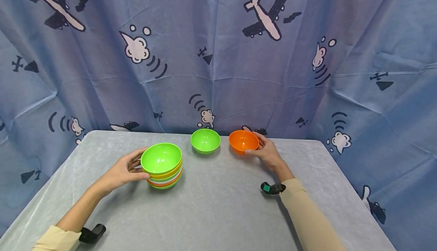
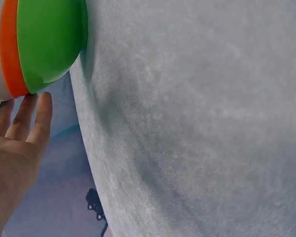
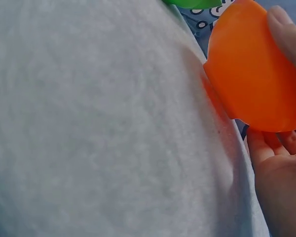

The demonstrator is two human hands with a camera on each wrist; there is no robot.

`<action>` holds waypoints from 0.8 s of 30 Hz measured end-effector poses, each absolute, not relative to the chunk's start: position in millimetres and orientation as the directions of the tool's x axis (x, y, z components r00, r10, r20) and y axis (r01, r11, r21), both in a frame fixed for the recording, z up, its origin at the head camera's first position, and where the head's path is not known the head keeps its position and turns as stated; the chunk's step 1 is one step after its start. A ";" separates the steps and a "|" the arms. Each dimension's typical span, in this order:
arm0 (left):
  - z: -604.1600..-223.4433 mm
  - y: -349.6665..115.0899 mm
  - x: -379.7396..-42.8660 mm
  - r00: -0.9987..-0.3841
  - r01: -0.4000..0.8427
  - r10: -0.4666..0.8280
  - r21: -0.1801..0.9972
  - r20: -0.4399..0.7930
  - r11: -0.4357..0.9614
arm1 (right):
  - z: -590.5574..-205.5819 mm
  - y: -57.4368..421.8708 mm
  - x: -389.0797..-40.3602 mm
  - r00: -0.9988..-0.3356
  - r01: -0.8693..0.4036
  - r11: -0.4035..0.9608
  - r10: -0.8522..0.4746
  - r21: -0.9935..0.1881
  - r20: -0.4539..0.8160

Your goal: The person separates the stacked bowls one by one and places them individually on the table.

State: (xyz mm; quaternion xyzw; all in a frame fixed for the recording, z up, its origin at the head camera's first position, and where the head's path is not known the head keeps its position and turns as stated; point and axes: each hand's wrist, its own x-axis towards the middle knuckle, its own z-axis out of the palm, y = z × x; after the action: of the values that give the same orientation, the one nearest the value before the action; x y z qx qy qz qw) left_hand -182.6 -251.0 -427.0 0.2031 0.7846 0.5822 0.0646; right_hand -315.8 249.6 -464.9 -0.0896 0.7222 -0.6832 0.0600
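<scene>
In the head view a stack of bowls (image 1: 164, 182) stands left of the middle, a green one on top with yellow, green, white and orange rims below. My left hand (image 1: 124, 170) holds the stack's left side, thumb at the front and fingers behind. In the left wrist view those fingers (image 2: 24, 118) touch the stack's lower bowls (image 2: 49, 44). My right hand (image 1: 268, 153) grips an orange bowl (image 1: 243, 141) by its right side, thumb in front. The right wrist view shows that bowl (image 3: 261, 69) close to the tabletop, between thumb and fingers.
A single green bowl (image 1: 205, 141) sits near the table's back edge, between the stack and the orange bowl. The table (image 1: 218, 213) has a pale grey cover. Behind it hangs a blue curtain (image 1: 191, 72) printed with planes.
</scene>
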 end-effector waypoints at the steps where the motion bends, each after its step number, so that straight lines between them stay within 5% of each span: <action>1: -427.2 -251.0 -182.6 -0.909 0.243 0.394 0.940 0.135 0.240 | -465.9 249.3 -316.2 -0.977 -0.050 0.055 -0.212 -0.997 0.037; 24: -430.3 -250.4 -182.0 -0.905 0.235 0.407 0.944 0.125 0.232 | -465.5 257.9 -313.9 -0.958 -0.093 0.173 -0.283 -0.980 0.041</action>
State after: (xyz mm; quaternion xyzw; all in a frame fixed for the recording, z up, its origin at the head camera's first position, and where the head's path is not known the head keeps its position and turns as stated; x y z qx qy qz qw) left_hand -182.0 -250.4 -430.3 0.2053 0.7813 0.5849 0.0734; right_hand -313.9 257.9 -465.5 -0.1235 0.7622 -0.6309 0.0753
